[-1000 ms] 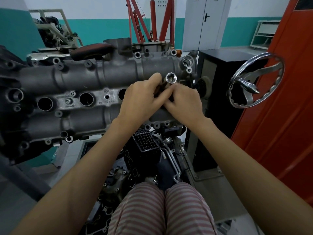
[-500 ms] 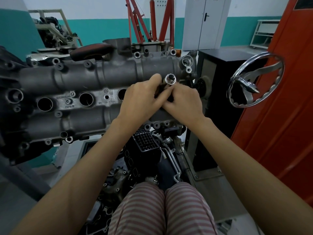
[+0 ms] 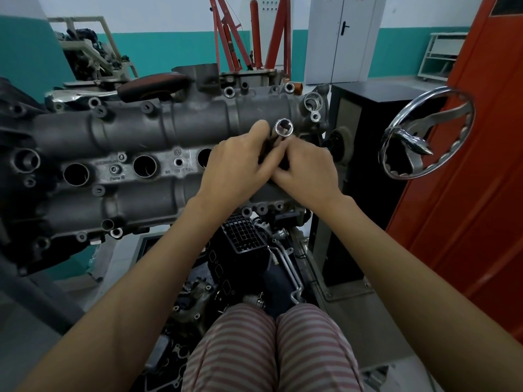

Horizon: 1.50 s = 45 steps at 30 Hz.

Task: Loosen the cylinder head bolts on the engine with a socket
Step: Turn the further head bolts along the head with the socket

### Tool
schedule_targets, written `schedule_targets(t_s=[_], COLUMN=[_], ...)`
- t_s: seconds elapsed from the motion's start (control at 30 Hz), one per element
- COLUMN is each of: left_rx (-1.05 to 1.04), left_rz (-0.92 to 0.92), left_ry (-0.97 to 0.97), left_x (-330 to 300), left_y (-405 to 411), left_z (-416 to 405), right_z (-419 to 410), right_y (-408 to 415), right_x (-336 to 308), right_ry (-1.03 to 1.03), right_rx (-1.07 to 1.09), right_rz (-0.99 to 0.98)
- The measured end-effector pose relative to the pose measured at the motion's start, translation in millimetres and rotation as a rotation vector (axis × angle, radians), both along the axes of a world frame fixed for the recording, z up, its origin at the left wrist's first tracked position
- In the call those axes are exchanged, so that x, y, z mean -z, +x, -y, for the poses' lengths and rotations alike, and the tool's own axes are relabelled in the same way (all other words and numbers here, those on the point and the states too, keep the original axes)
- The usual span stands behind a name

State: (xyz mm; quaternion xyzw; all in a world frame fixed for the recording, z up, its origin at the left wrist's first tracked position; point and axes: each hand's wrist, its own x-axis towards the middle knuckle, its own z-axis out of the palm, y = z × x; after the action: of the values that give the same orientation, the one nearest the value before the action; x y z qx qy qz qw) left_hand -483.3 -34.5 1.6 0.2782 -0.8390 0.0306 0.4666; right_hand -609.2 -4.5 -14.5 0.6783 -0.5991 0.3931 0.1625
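A grey cast cylinder head [image 3: 135,137] lies across the left and middle of the view, with round plug holes and several bolts along its flanges. A shiny chrome socket [image 3: 283,127] points its open end up toward me, just above my fingers. My left hand [image 3: 237,168] and my right hand [image 3: 307,171] meet over the head's right end, both closed around the dark tool shaft under the socket. The shaft itself is mostly hidden by my fingers.
A chrome handwheel [image 3: 424,134] sticks out at the right beside a black stand [image 3: 365,128] and a red panel [image 3: 481,165]. Red hoist legs [image 3: 254,38] rise behind the engine. Black engine parts [image 3: 243,250] lie below, near my striped knees [image 3: 271,349].
The socket and both hands have shifted very slightly; the grip looks the same.
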Motion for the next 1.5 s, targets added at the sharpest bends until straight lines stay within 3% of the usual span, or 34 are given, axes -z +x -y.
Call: schedule_targets(t_s=[1.5], left_rx=[-0.027], left_rz=[-0.002], left_ry=[-0.018], left_x=[0.9], left_y=[-1.0], left_z=[-0.3], right_z=[-1.4], right_y=[0.0], right_x=[-0.9], right_ry=[-0.027], right_rx=[-0.008], right_rz=[0.003])
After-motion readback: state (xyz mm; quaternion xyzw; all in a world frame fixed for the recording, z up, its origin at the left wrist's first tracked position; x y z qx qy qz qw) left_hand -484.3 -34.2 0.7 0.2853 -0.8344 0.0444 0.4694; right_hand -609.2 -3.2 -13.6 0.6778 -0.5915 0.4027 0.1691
